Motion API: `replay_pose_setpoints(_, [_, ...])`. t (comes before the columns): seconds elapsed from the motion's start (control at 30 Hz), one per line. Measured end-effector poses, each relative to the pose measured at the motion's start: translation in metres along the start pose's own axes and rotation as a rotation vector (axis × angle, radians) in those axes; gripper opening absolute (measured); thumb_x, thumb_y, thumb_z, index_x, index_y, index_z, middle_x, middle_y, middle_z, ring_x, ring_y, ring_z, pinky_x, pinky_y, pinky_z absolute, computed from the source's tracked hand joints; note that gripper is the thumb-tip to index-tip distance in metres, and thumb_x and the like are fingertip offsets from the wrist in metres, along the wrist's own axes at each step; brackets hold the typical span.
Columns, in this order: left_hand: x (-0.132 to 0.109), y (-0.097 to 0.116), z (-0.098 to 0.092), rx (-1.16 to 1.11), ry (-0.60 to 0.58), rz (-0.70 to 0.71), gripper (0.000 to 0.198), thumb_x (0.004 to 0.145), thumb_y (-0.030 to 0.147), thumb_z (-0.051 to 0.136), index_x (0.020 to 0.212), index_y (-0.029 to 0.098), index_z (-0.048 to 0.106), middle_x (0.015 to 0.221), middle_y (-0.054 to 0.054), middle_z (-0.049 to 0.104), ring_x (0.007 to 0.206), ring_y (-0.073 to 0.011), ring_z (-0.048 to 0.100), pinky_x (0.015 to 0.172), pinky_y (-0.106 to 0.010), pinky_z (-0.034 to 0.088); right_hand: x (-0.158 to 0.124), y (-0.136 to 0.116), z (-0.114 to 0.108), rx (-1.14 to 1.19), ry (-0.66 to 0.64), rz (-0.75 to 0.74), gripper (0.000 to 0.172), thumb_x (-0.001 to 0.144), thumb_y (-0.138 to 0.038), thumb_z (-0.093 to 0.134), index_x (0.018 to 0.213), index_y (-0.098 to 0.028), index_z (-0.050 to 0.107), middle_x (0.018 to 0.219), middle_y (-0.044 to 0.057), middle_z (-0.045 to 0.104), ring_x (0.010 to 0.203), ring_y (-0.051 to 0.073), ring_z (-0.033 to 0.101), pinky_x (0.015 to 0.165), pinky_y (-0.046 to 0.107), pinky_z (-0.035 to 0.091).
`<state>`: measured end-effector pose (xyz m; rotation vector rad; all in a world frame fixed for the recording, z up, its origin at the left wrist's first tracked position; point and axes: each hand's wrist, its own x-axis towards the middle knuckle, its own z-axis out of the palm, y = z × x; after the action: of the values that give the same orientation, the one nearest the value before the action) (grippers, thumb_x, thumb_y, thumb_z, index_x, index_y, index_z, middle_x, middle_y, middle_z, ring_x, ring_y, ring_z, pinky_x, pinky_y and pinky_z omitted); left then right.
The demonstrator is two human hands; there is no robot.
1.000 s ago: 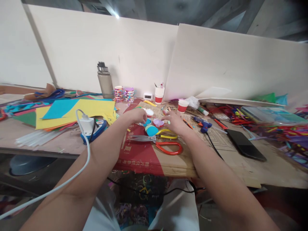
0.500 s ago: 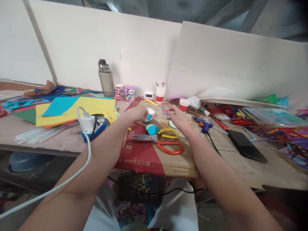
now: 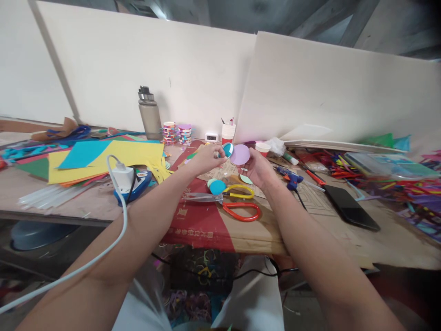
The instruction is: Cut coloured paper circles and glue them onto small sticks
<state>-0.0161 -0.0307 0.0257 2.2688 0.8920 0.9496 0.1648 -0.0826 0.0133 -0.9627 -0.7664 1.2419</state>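
My left hand (image 3: 211, 156) pinches a small blue-and-white disc (image 3: 228, 150) by its left edge, raised above the table. My right hand (image 3: 257, 166) grips a purple paper disc (image 3: 240, 155) at its right side. The two discs are close together; I cannot tell whether they touch. Below them on the cardboard lie a blue paper disc (image 3: 217, 187) and a pale green disc (image 3: 245, 179). Scissors (image 3: 220, 198) with one yellow and one red handle rest nearer to me, their blades pointing left.
Coloured paper sheets (image 3: 110, 156), a power strip (image 3: 141, 181) and a white cable are on the left. A bottle (image 3: 149, 115) and paper cups (image 3: 228, 134) stand along the back. A glue gun (image 3: 293, 180) and a phone (image 3: 351, 207) lie on the right.
Both hands have lifted off the table and come closer together. The blue-and-white disc and the purple paper disc are now up between them, facing me more fully.
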Motion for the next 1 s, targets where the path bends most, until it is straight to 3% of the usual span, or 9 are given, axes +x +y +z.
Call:
replay_pose_setpoints(0.23, [0.003,-0.008,0.006,0.085,0.202,0.072,0.011,0.079,0.027,0.069,0.075,0.018,0.064,0.117,-0.01,0.063,0.108,-0.0206,0.061,0.093,-0.037,0.051,0.003,0.0,-0.001,0.075,0.148,-0.087,0.029,0.098,-0.045,0.051,0.084,-0.02,0.056,0.057,-0.004,0.056,0.043,0.007,0.046,0.038,0.016,0.037])
replay_pose_setpoints(0.4, [0.002,-0.009,0.012,0.205,0.209,0.159,0.013,0.073,0.019,0.077,0.07,0.018,0.065,0.121,-0.009,0.062,0.122,-0.0241,0.057,0.108,-0.043,0.043,-0.001,-0.002,0.001,-0.022,0.113,-0.159,0.02,0.095,-0.031,0.059,0.08,-0.019,0.053,0.054,-0.006,0.055,0.042,0.006,0.05,0.036,0.013,0.036])
replay_pose_setpoints(0.6, [-0.001,-0.005,0.019,0.201,0.16,0.281,0.009,0.075,0.014,0.074,0.074,0.017,0.066,0.123,-0.011,0.061,0.117,-0.0231,0.058,0.095,-0.04,0.053,0.0,0.005,0.002,-0.124,0.057,-0.106,0.012,0.089,-0.009,0.06,0.081,-0.018,0.056,0.063,-0.005,0.061,0.048,0.005,0.054,0.043,0.013,0.047])
replay_pose_setpoints(0.7, [-0.001,-0.005,0.018,0.182,0.134,0.295,0.005,0.077,0.013,0.072,0.077,0.017,0.068,0.124,-0.012,0.06,0.114,-0.0227,0.058,0.086,-0.036,0.055,0.001,0.006,0.0,-0.088,0.067,-0.113,0.014,0.086,-0.007,0.062,0.082,-0.019,0.056,0.067,-0.004,0.062,0.051,0.006,0.054,0.048,0.015,0.05])
replay_pose_setpoints(0.87, [-0.002,-0.002,0.017,0.129,0.128,0.348,0.007,0.079,0.015,0.07,0.075,0.017,0.065,0.121,-0.01,0.062,0.113,-0.0223,0.058,0.089,-0.037,0.053,0.0,0.005,-0.003,-0.078,0.022,-0.031,0.022,0.079,-0.006,0.068,0.084,-0.021,0.053,0.065,-0.004,0.061,0.051,0.007,0.054,0.046,0.015,0.045])
replay_pose_setpoints(0.93, [-0.003,0.0,0.018,0.053,0.16,0.36,0.005,0.081,0.019,0.07,0.08,0.017,0.065,0.123,-0.012,0.06,0.115,-0.0224,0.057,0.087,-0.035,0.053,0.0,0.004,-0.004,-0.041,-0.026,-0.008,0.02,0.079,-0.008,0.069,0.085,-0.02,0.053,0.063,-0.004,0.059,0.05,0.006,0.053,0.045,0.014,0.044])
replay_pose_setpoints(1.0, [-0.002,0.002,0.02,-0.101,0.222,0.347,0.018,0.08,0.025,0.072,0.094,0.017,0.065,0.129,-0.013,0.057,0.113,-0.0218,0.057,0.084,-0.032,0.053,-0.001,0.004,-0.004,0.012,-0.071,-0.018,0.018,0.08,-0.011,0.068,0.087,-0.02,0.054,0.064,-0.005,0.06,0.051,0.006,0.053,0.047,0.014,0.045])
